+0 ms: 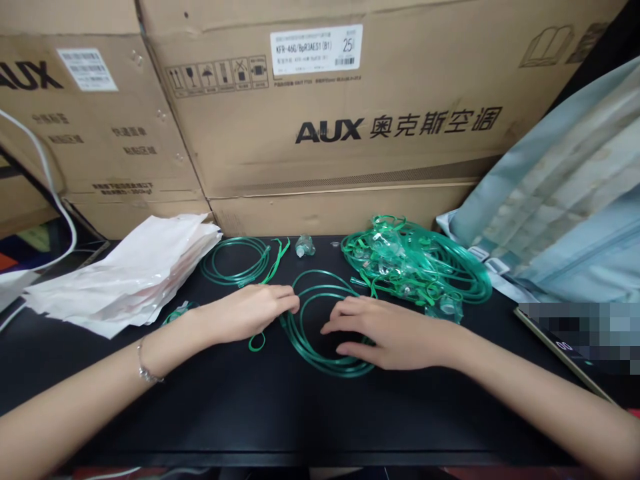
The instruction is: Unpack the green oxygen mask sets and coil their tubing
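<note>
The left hand (263,310) had its fingers bunched together, grasping the left edge of a coil of green tubing (313,355) that lay on the black tabletop (300,420). A bracelet (145,363) circled that wrist. The right hand (380,333) rested over the coil's right side, its fingers released and slightly bent, the thumb apart from them.

A second coil (235,283) lay behind the left hand, with a green strap (276,263) beside it and a small clear plastic cup (305,245) a little farther right. A tangled heap of tubing and masks (415,260) sat behind the right hand. White packets (125,273) were stacked at the left, near the left forearm. A large cardboard box (325,160) stood along the back, and a light blue bag (540,180) leaned at the right, behind a dark screen (550,333).
</note>
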`<state>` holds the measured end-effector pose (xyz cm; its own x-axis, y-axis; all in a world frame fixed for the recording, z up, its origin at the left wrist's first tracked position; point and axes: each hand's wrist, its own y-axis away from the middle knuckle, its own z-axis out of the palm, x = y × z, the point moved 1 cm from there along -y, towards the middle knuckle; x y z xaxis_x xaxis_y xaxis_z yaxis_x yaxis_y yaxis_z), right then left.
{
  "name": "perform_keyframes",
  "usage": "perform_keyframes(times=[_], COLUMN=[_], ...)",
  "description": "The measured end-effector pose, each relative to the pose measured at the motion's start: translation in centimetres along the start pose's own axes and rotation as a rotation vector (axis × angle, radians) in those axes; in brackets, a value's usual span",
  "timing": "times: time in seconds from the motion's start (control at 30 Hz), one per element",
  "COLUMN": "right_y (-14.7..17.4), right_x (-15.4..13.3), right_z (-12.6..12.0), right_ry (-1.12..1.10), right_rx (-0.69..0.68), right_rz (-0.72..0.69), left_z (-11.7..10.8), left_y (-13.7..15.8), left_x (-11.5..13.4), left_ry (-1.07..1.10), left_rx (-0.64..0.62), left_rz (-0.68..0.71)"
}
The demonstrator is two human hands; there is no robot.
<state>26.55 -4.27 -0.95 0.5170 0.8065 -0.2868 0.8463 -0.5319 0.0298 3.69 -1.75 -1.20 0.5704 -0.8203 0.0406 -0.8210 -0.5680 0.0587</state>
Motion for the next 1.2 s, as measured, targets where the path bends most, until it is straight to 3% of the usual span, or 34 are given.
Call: perform_keyframes(times=[0.07,0.13,0.2,0.27,0.4,0.6,0.83,1.0,1.2], right_y=[-0.7,-1.7,-2.8,-4.1,-5.9,-6.3,-5.6,-5.4,-5.9], right_x=[0.1,0.7,1.8,3.0,5.0,6.0,5.9,5.7,5.9], right_z=[1.0,1.7,2.1,2.1,1.9,1.4,0.9,0.9,1.3], right_ry=[0.104,0.242,0.329,0.344,0.323,0.283,0.436,0.475,0.397], right_rx=[0.096,0.216,0.284,0.259,0.137,0.068,0.070,0.112,0.089], right_rz=[0.048,0.124,0.212,0.269,0.271,0.106,0.201,0.165,0.227], left_z=[0.0,-0.1,-0.2,-0.2,-0.1,0.4,0.2,0.5,-0.3], left_y=[-0.5,-1.1,-1.6,-2.1,-2.6,-2.8,-2.9,-2.7,-3.5], left_x=[-0.1,0.0,0.6,1.6,3.3,3.3,3.3,3.3,2.6], left_ry=[-0.022,-0.049,-0.067,-0.083,-0.078,-0.023,-0.168,-0.079,0.009], left_rx=[0.069,0.100,0.046,-0.036,-0.114,-0.101,0.024,-0.126,-0.148], left_rz=[-0.167,-0.425,-0.621,-0.695,-0.695,-0.640,-0.703,-0.680,-0.649])
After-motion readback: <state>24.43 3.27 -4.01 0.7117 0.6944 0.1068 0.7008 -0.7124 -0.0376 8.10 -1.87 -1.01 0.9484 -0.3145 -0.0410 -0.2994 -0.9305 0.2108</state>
